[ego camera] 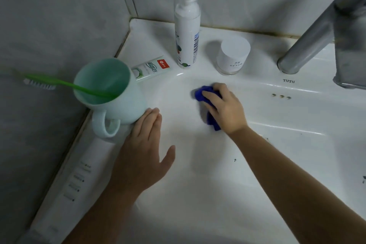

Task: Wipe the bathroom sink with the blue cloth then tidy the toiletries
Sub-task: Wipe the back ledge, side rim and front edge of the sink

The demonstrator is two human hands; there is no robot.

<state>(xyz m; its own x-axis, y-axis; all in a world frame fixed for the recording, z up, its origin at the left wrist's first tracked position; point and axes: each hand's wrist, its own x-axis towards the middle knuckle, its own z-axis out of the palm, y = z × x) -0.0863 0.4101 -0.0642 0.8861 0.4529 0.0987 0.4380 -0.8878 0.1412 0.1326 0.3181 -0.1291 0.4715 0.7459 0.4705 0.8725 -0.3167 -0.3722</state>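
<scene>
While wiping looks under way, tidying is not begun, by my read. One sink [257,144], one faucet [309,31] at its back edge. Two hands, both left of the faucet: left hand [144,144] flat on the rim, fingers straight and together, thumb spread, fingertips touching the mug [116,93]; right hand [223,109] curled over the bunched blue cloth [200,94], pressing it on the basin slope, nearer the faucet. Far left of the faucet, one long white tube [79,180] lies flat by the wall. One mug, one green toothbrush [59,82] in it. One pump bottle [187,31] and one jar [232,55] stand upright just left of the faucet. One toothpaste tube [152,67] lies flat behind the mug. Dark specks [235,159] remain unwiped in the basin.
</scene>
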